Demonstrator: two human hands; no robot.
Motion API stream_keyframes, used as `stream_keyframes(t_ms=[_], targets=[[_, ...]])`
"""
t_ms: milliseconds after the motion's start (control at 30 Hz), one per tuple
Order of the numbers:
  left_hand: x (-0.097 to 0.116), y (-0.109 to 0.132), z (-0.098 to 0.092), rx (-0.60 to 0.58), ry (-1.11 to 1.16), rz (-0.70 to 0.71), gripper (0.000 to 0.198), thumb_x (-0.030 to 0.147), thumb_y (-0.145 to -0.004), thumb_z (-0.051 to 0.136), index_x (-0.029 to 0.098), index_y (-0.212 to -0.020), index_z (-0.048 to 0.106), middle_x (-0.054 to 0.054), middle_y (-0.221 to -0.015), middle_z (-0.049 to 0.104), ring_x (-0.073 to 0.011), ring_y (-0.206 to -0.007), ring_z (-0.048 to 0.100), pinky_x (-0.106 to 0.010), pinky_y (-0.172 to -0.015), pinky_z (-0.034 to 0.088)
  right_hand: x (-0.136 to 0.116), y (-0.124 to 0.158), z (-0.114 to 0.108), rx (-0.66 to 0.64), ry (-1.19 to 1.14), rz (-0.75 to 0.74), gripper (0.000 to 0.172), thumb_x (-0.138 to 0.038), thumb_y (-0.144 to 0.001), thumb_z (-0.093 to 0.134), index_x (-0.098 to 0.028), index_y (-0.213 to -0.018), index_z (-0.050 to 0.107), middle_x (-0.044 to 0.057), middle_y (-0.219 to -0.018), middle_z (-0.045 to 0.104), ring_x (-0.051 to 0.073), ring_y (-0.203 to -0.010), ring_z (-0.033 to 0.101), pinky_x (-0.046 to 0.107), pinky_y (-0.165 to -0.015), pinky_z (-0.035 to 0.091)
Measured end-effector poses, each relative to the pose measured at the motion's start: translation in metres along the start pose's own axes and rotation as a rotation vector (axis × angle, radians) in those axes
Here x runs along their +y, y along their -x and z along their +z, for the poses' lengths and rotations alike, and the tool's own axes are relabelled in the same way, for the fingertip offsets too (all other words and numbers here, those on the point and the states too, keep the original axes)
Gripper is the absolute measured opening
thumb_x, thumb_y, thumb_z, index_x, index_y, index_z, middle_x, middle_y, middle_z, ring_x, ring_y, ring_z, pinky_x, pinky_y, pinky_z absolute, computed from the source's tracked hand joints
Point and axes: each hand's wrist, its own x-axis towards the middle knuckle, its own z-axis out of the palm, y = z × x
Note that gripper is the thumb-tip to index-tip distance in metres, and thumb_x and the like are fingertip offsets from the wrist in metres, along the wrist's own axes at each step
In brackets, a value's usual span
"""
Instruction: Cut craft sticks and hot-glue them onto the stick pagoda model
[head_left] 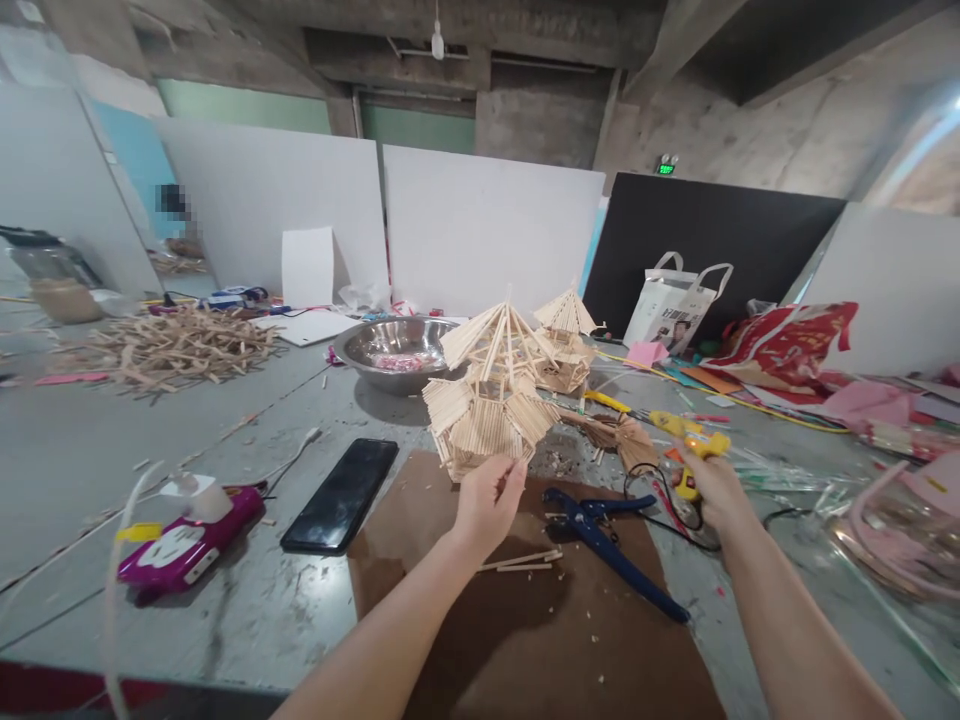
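Observation:
My left hand (489, 503) is closed at the lower edge of a small pagoda model (496, 415) made of thin wooden sticks, with a pointed upper roof and a wider tier below. To the right, my right hand (716, 487) grips a yellow hot glue gun (694, 447), its nozzle pointing left toward the model. Between my arms, blue-handled cutters (600, 545) lie partly on a brown board (577, 640). A few loose sticks (521, 563) rest on that board, close to my left wrist. Behind the held model stands a second stick pagoda (568, 335).
A black phone (341, 497) and a purple power strip (191, 540) with a white plug lie on the left. Farther back are a metal bowl (394, 380) and a heap of sticks (187, 345). A white bag (667, 305) and a red bag (784, 345) sit back right.

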Motion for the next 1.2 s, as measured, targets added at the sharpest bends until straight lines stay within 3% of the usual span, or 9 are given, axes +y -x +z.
stream_keyframes(t_ms=[100, 167, 400, 533, 700, 800, 900, 1000, 1200], targets=[[-0.006, 0.004, 0.001, -0.091, -0.169, 0.055, 0.024, 0.031, -0.075, 0.038, 0.017, -0.062, 0.054, -0.001, -0.055, 0.049, -0.0097, -0.052, 0.042, -0.020, -0.051, 0.032, 0.010, 0.002, 0.004, -0.083, -0.205, 0.227, 0.021, -0.030, -0.057, 0.062, -0.018, -0.065, 0.046, -0.004, -0.038, 0.049, 0.010, -0.032, 0.047, 0.018, -0.031, 0.037], [-0.011, 0.004, -0.002, -0.151, -0.260, 0.036, 0.023, 0.030, -0.076, 0.036, 0.018, -0.072, 0.056, -0.003, -0.063, 0.055, -0.0112, -0.057, 0.047, -0.021, -0.054, 0.034, 0.014, 0.002, 0.006, -0.112, -0.238, 0.289, 0.016, -0.026, -0.059, 0.060, -0.018, -0.065, 0.047, -0.002, -0.040, 0.051, 0.011, -0.034, 0.049, 0.019, -0.032, 0.038], [-0.022, -0.001, -0.015, -0.449, -0.512, -0.052, 0.019, 0.031, -0.070, 0.044, 0.021, -0.067, 0.060, -0.002, -0.065, 0.061, -0.0136, -0.059, 0.052, -0.022, -0.054, 0.032, 0.026, -0.002, 0.007, -0.133, -0.191, 0.272, 0.010, -0.023, -0.061, 0.057, -0.019, -0.064, 0.049, -0.001, -0.046, 0.054, 0.011, -0.040, 0.051, 0.023, -0.040, 0.044], [-0.018, 0.005, -0.011, -0.587, -0.570, 0.037, 0.015, 0.032, -0.066, 0.049, 0.022, -0.065, 0.060, -0.001, -0.067, 0.061, -0.0151, -0.060, 0.053, -0.023, -0.053, 0.032, 0.031, -0.004, 0.002, -0.114, -0.041, 0.192, 0.015, -0.030, -0.058, 0.060, -0.020, -0.056, 0.049, -0.001, -0.047, 0.053, 0.013, -0.044, 0.051, 0.024, -0.043, 0.041], [-0.013, 0.010, -0.003, -0.799, -0.639, 0.093, 0.015, 0.035, -0.062, 0.052, 0.022, -0.063, 0.058, -0.001, -0.070, 0.060, -0.0157, -0.062, 0.052, -0.023, -0.051, 0.031, 0.033, -0.013, -0.009, -0.051, 0.878, -0.118, 0.042, -0.056, -0.064, 0.041, -0.020, -0.048, 0.053, 0.007, -0.046, 0.053, 0.024, -0.055, 0.054, 0.031, -0.048, 0.037], [-0.014, 0.011, 0.000, -0.863, -0.621, 0.114, 0.019, 0.039, -0.060, 0.055, 0.022, -0.067, 0.058, 0.000, -0.071, 0.060, -0.0151, -0.062, 0.051, -0.022, -0.050, 0.030, 0.033, -0.019, -0.013, -0.094, 1.148, -0.109, 0.055, -0.060, -0.069, 0.026, -0.018, -0.056, 0.059, 0.014, -0.058, 0.058, 0.027, -0.062, 0.056, 0.034, -0.050, 0.037], [-0.014, 0.011, 0.001, -0.896, -0.613, 0.102, 0.020, 0.041, -0.058, 0.056, 0.022, -0.068, 0.058, 0.001, -0.070, 0.059, -0.0142, -0.061, 0.050, -0.022, -0.049, 0.029, 0.029, -0.017, -0.013, -0.070, 1.237, -0.062, 0.059, -0.061, -0.070, 0.023, -0.017, -0.068, 0.062, 0.018, -0.069, 0.060, 0.029, -0.065, 0.057, 0.034, -0.049, 0.037], [-0.014, 0.010, 0.001, -0.940, -0.616, 0.066, 0.018, 0.039, -0.061, 0.054, 0.022, -0.066, 0.058, 0.001, -0.067, 0.059, -0.0132, -0.059, 0.050, -0.022, -0.048, 0.028, 0.020, -0.008, -0.012, 0.049, 1.250, -0.080, 0.055, -0.058, -0.070, 0.027, -0.016, -0.076, 0.062, 0.016, -0.070, 0.061, 0.029, -0.067, 0.057, 0.033, -0.050, 0.036], [-0.012, 0.005, -0.001, -0.939, -0.592, 0.026, 0.018, 0.037, -0.064, 0.051, 0.020, -0.064, 0.056, 0.000, -0.067, 0.058, -0.0127, -0.058, 0.049, -0.022, -0.049, 0.029, 0.007, 0.011, -0.002, 0.215, 1.073, -0.381, 0.040, -0.048, -0.071, 0.036, -0.016, -0.080, 0.060, 0.010, -0.075, 0.062, 0.023, -0.066, 0.055, 0.030, -0.052, 0.035]])
